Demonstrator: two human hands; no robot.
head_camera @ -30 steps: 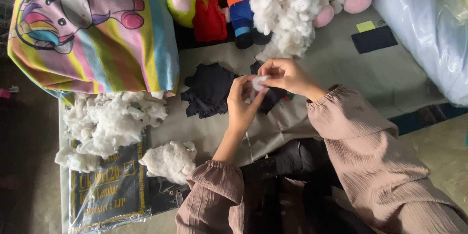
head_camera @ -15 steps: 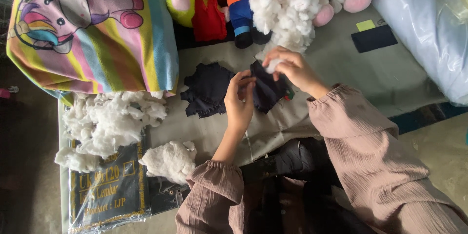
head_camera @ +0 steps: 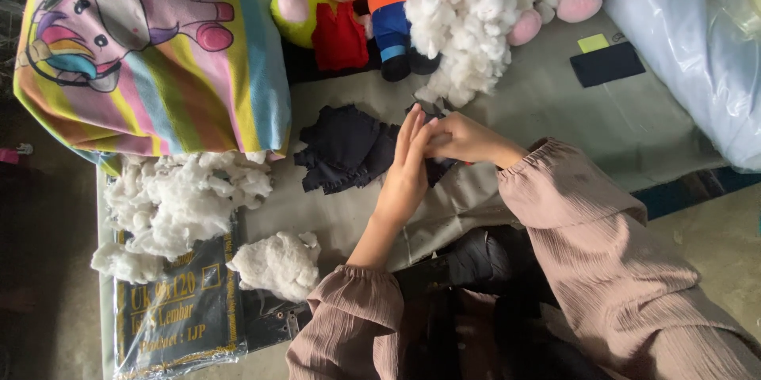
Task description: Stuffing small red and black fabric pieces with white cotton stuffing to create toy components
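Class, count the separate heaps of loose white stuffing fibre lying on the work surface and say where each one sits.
3. A large heap lies at the top by the plush toys, another below the striped unicorn cushion, and a small clump beside the dark wrapped packet. More may be hidden behind the hands.

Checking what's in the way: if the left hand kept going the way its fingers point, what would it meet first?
Probably the white stuffing pile beyond the left hand; depth is unclear.
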